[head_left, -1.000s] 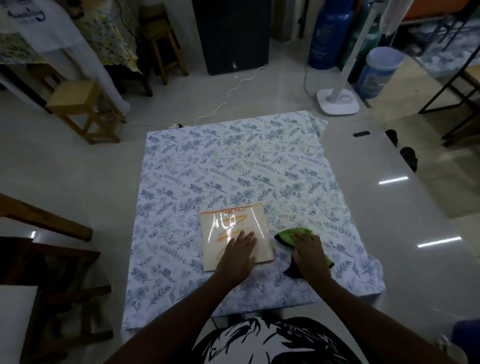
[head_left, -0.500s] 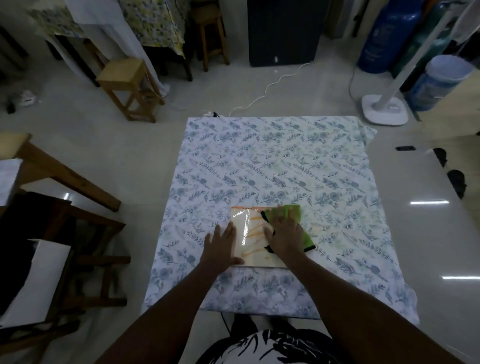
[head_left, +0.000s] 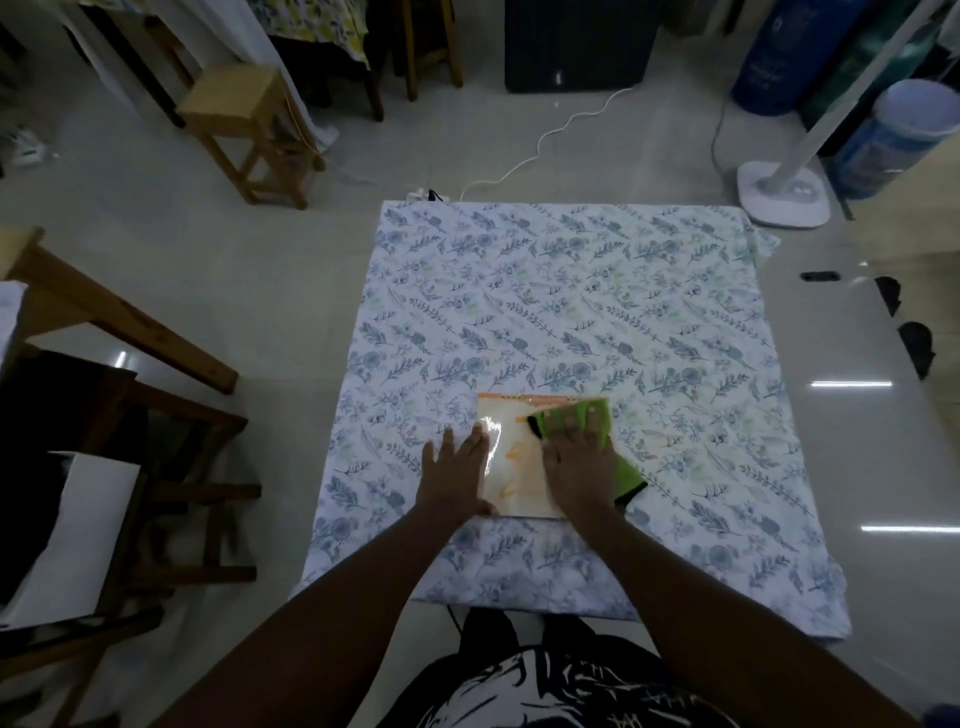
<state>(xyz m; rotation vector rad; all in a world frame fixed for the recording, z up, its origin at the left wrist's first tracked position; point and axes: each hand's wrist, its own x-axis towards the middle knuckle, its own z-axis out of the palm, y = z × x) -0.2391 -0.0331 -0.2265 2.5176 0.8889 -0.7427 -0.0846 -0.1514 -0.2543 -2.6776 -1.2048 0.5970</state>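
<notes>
Glossy white table filled the right of the head view. I noted a floral cloth spread flat over most of it, its near edge hanging toward the person. On the floor beyond were a wooden stool at far left, a white fan base at far right, and a white cable snaking between them.

Glossy cream sheet with faint orange marks lay flat on the floral cloth, near its front edge and roughly centred.

Left hand: flat, fingers straight and spread, palm down over the sheet's left edge, grasping nothing.

Right hand: also flat, fingers extended, pressing down on a green cloth over the sheet's right half and far right corner. I saw no curl round it.

A corner of the green cloth stuck out beside the right wrist.
</notes>
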